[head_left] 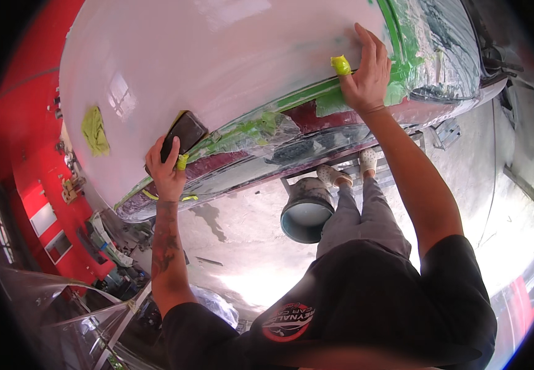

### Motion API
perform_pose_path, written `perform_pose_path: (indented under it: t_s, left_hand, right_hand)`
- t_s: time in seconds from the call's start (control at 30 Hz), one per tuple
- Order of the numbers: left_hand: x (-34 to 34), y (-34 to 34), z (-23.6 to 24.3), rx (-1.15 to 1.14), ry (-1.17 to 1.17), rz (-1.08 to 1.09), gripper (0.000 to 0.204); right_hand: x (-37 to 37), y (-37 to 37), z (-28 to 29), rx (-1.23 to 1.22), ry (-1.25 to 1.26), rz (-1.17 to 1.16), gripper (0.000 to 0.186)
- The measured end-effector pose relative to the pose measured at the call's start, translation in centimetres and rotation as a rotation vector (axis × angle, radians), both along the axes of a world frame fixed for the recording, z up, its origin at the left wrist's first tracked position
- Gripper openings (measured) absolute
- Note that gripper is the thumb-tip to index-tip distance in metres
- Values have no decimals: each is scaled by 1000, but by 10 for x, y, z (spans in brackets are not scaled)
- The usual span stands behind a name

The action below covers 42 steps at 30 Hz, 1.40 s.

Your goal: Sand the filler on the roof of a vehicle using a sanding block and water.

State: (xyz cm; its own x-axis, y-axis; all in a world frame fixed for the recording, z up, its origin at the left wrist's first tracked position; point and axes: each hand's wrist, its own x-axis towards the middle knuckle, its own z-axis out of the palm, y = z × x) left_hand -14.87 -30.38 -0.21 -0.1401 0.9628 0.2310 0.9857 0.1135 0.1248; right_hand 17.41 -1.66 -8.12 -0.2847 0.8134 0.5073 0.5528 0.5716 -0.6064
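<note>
My left hand (167, 169) grips a dark sanding block (187, 131), which rests on the whitish car panel (217, 68) near its lower left edge. Yellow tape is wrapped round that hand's thumb. Farther right, my right hand (370, 77) lies on the same panel beside the green-taped edge, fingers stretched out and holding nothing. Its thumb also wears yellow tape (340, 65). Green masking tape (298, 96) and clear plastic film run along the panel's near border, over dark red bodywork (322, 117). A yellow-green cloth (95, 131) sits on the panel left of the block.
Below the car stands a dark bucket (307, 216) with cloudy liquid, close to my legs. My feet in pale clogs (369, 160) are on a metal-framed step (390, 176). Parts and tools clutter the left by a red wall (29, 154). A plastic-covered item (88, 320) occupies the lower left.
</note>
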Motion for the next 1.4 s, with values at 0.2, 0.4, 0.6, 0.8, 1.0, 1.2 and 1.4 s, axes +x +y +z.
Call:
perform_pose_path:
  t_s: [0.2, 0.4, 0.6, 0.8, 1.0, 1.2, 1.4]
  left_hand:
    - [99, 112, -22, 117, 14, -129, 65]
    - [83, 100, -13, -5, 30, -180, 63]
    - [5, -9, -2, -26, -50, 51, 56]
    - [109, 127, -12, -1, -11, -164, 67]
    - [55, 72, -1, -32, -3, -129, 65]
    - [24, 19, 0, -75, -62, -5, 56]
    - [143, 172, -23, 83, -65, -131, 70]
  right_hand:
    - [-1, 1, -3, 29, 10, -6, 69]
    - [12, 7, -13, -22, 44, 12, 67]
    - [2, 0, 3, -10, -12, -13, 66]
    - [-2, 0, -3, 11, -6, 1, 64]
    - [9, 8, -8, -2, 16, -5, 63]
    - [1, 3, 3, 3, -50, -33, 63]
    - [2, -1, -4, -30, 39, -5, 62]
